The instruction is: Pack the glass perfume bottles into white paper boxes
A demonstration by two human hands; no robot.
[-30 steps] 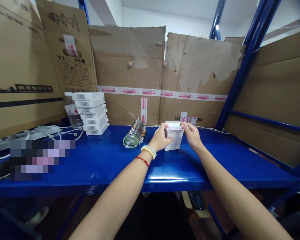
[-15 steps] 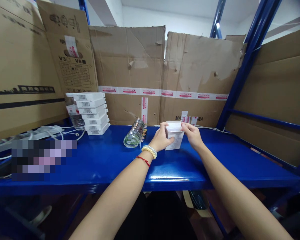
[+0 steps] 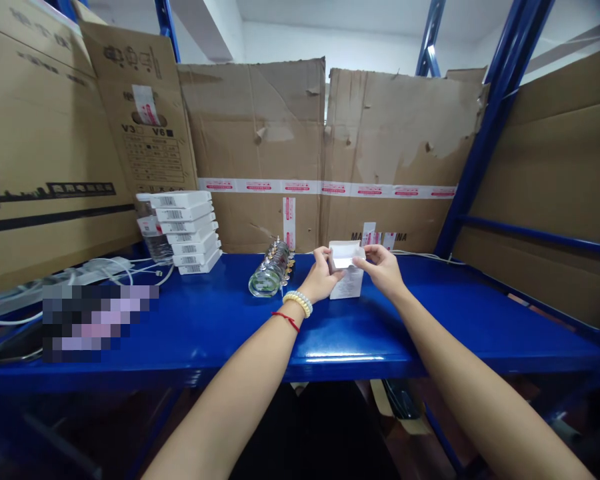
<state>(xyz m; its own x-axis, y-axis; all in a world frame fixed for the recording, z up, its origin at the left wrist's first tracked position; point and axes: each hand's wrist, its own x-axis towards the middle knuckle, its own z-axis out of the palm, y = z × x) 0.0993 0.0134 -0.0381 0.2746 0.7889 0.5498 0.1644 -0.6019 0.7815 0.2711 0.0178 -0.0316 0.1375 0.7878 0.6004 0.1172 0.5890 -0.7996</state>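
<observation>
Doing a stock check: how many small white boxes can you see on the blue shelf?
7: six in a stack at the shelf's left rear, one box held between the left hand and right hand. More may be hidden.

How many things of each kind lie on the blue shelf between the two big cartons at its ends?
Stacked white boxes: 6
White box held in both hands: 1
Glass jar lying on its side: 1
Plastic bottle behind the stack: 1
Total: 9
</observation>
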